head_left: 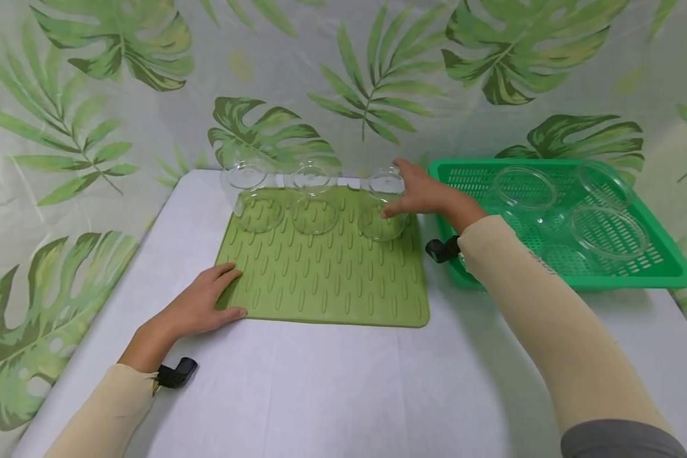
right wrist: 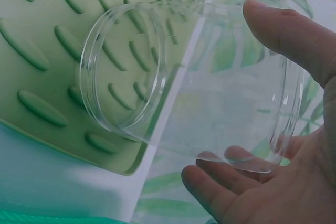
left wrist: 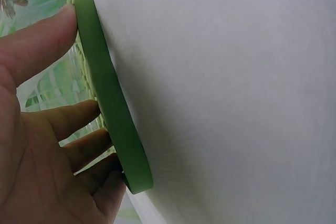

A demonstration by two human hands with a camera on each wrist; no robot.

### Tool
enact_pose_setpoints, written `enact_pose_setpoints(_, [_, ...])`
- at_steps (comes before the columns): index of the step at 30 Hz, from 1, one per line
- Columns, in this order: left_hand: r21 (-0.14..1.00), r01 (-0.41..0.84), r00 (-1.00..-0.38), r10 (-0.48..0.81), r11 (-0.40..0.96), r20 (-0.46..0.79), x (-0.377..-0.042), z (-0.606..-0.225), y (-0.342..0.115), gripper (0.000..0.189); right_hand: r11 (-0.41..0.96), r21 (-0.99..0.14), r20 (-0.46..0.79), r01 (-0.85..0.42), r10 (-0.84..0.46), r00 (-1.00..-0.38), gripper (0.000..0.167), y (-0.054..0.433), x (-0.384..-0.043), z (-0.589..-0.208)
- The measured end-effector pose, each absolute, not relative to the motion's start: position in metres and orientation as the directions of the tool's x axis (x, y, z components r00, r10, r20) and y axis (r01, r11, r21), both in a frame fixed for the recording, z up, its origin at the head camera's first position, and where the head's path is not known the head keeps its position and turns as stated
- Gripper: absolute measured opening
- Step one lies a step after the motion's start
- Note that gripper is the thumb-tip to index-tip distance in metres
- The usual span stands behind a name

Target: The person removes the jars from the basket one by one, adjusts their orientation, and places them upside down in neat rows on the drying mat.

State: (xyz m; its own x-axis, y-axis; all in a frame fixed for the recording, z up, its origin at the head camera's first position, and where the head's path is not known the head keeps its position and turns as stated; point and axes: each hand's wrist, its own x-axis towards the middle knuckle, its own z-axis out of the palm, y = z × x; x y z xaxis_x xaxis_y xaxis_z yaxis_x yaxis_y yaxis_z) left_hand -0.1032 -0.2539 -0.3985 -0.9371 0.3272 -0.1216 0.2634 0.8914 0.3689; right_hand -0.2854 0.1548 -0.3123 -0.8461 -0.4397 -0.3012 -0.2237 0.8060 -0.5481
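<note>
Three clear jars stand in a row at the back of a green ridged mat [head_left: 326, 280]: a left jar [head_left: 259, 213], a middle jar [head_left: 315, 213] and a right jar [head_left: 378, 222]. My right hand [head_left: 420, 191] holds the right jar, thumb on one side and fingers on the other. In the right wrist view, this jar [right wrist: 210, 98] has a narrower ring at its mat end. My left hand [head_left: 200, 302] rests at the mat's front left corner. The left wrist view shows its thumb and fairly straight fingers touching the mat's edge [left wrist: 113, 98].
A green plastic basket [head_left: 635, 282] stands on the right with several clear jars [head_left: 607, 232] inside. White cloth [head_left: 332, 388] covers the table. Behind it hangs a leaf-patterned curtain [head_left: 286, 70], close to the row of jars.
</note>
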Motion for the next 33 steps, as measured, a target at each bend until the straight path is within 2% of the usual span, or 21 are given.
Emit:
enact_pose_setpoints(7, [0.370,0.264,-0.935,0.331,0.891,-0.130,-0.103,-0.401,-0.255,0.077,0.793,-0.561,-0.299,-0.237,-0.461,-0.836,0.118,0.156,-0.284,-0.306])
enact_pose_setpoints(14, [0.369,0.261,-0.935,0.329,0.892,-0.135,-0.102,-0.399,-0.255,0.076,0.794,-0.546,-0.260,-0.266,-0.463,-0.847,0.116,0.167,-0.279,-0.278])
enact_pose_setpoints(25, [0.370,0.270,-0.932,0.338,0.889,-0.131,-0.102,-0.396,-0.254,0.076,0.840,-0.494,-0.255,-0.223,-0.385,-0.887,0.104,0.222,-0.278,-0.239])
enact_pose_setpoints(33, [0.373,0.266,-0.931,0.338,0.889,-0.141,-0.103,-0.397,-0.254,0.077,0.858,-0.477,-0.262,-0.190,-0.345,-0.901,0.103,0.260,-0.277,-0.232])
